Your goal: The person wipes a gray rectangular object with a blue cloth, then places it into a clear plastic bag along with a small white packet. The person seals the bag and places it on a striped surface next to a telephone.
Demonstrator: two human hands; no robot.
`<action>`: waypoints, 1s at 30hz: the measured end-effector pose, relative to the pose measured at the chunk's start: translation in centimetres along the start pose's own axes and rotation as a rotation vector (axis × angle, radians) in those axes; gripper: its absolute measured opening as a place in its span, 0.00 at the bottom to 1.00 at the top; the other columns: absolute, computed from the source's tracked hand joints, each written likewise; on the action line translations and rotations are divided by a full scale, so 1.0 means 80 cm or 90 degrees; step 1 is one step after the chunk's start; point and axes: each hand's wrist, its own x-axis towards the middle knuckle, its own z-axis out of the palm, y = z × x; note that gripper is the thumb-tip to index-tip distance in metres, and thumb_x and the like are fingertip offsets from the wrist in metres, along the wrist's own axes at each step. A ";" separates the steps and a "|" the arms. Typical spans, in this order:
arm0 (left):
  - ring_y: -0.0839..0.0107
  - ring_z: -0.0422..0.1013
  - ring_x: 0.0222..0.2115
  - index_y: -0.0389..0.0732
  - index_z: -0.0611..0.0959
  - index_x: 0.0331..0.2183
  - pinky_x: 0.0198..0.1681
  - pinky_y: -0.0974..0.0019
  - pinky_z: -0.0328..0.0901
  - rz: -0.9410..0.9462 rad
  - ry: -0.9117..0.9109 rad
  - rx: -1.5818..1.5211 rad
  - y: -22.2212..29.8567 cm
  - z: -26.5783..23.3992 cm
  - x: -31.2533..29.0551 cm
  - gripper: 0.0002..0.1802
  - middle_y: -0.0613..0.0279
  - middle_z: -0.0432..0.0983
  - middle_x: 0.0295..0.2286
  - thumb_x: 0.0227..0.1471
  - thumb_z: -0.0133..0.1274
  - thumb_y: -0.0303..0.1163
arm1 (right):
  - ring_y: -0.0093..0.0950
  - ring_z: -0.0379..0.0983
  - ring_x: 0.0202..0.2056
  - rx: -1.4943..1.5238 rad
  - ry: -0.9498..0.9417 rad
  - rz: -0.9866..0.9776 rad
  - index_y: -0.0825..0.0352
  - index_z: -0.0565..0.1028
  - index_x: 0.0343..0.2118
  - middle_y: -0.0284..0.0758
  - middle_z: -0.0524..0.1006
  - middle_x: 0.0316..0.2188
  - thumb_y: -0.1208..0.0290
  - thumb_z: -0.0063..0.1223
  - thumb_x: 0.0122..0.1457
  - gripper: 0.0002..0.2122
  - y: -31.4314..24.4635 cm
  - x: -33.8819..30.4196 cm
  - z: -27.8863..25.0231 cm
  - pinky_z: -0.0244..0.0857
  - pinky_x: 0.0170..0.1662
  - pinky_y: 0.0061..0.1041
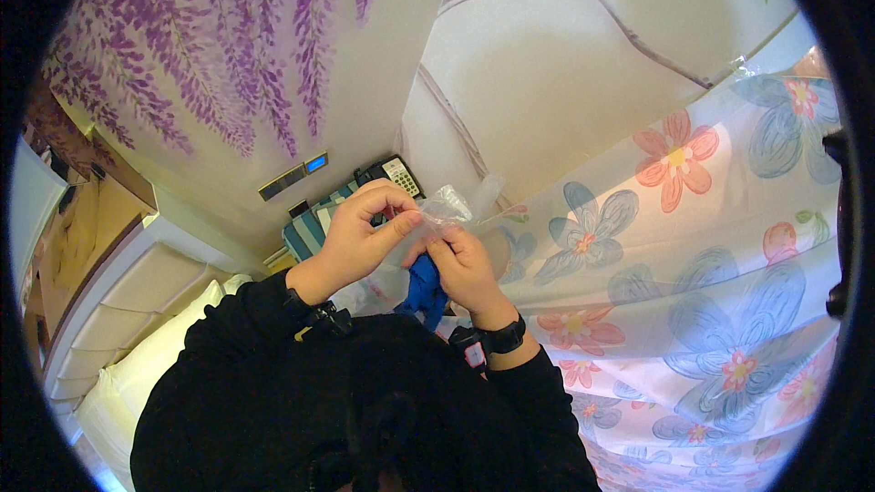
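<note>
A thin, clear plastic bag (448, 204) is pinched between my two hands. My left hand (363, 230) is closed, its thumb and forefinger gripping the bag's left edge. Close beside it, my right hand (467, 275) pinches the same plastic from the right, fingers curled. Crumpled blue material (422, 288) hangs just below my right fingers, partly hidden by the hand and my dark clothing. I cannot tell whether the right fingers hold it too. Loose plastic stands up above both hands.
A telephone (399, 176) and a teal-and-white striped item (308, 234) lie beyond my left hand, near a wall switch panel (290, 180). Flower-printed fabric (674, 310) spreads along the right. At left are a padded headboard (123, 302) and a pale pillow (146, 351).
</note>
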 end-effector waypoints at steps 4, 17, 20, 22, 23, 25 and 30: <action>0.71 0.70 0.33 0.37 0.82 0.32 0.37 0.68 0.64 0.003 0.021 0.021 0.005 0.000 0.000 0.07 0.63 0.76 0.31 0.55 0.61 0.30 | 0.19 0.75 0.33 0.225 0.003 0.025 0.70 0.78 0.41 0.34 0.81 0.31 0.66 0.52 0.67 0.11 -0.002 0.001 0.016 0.69 0.38 0.23; 0.58 0.69 0.30 0.37 0.78 0.34 0.34 0.62 0.65 0.190 0.029 0.223 0.001 -0.001 0.001 0.09 0.55 0.73 0.28 0.57 0.58 0.32 | 0.32 0.79 0.40 -0.227 0.080 -0.184 0.68 0.79 0.43 0.39 0.82 0.37 0.66 0.57 0.63 0.11 -0.006 0.010 0.012 0.70 0.44 0.30; 0.59 0.69 0.29 0.37 0.78 0.35 0.33 0.62 0.65 0.164 0.027 0.210 0.005 -0.002 0.002 0.10 0.55 0.73 0.28 0.57 0.59 0.33 | 0.30 0.78 0.39 -0.141 0.072 -0.139 0.68 0.79 0.42 0.39 0.82 0.36 0.67 0.58 0.63 0.11 -0.002 0.005 0.010 0.70 0.44 0.29; 0.59 0.69 0.29 0.37 0.78 0.36 0.33 0.62 0.66 0.116 0.023 0.174 0.007 -0.002 0.004 0.12 0.56 0.73 0.28 0.57 0.60 0.34 | 0.26 0.77 0.37 -0.081 0.101 -0.098 0.68 0.79 0.41 0.37 0.81 0.35 0.67 0.58 0.63 0.10 0.001 0.002 0.012 0.70 0.43 0.27; 0.60 0.70 0.29 0.37 0.79 0.37 0.34 0.62 0.66 0.102 -0.001 0.179 0.009 0.000 0.004 0.12 0.56 0.74 0.29 0.56 0.61 0.35 | 0.23 0.76 0.37 -0.053 0.126 -0.078 0.68 0.79 0.41 0.36 0.81 0.35 0.67 0.59 0.63 0.10 0.002 0.002 0.013 0.69 0.43 0.25; 0.62 0.71 0.30 0.37 0.80 0.38 0.34 0.63 0.67 0.056 -0.039 0.155 0.011 0.002 0.003 0.13 0.57 0.75 0.29 0.55 0.62 0.35 | 0.20 0.75 0.36 -0.020 0.169 -0.071 0.68 0.79 0.41 0.34 0.81 0.34 0.68 0.60 0.63 0.09 0.003 0.001 0.014 0.69 0.42 0.23; 0.66 0.75 0.32 0.38 0.83 0.35 0.38 0.65 0.69 0.022 -0.056 0.182 0.011 -0.001 0.000 0.11 0.58 0.79 0.30 0.51 0.66 0.33 | 0.18 0.74 0.35 0.019 0.213 -0.098 0.69 0.79 0.40 0.30 0.81 0.34 0.70 0.61 0.62 0.08 -0.001 -0.002 0.009 0.69 0.41 0.22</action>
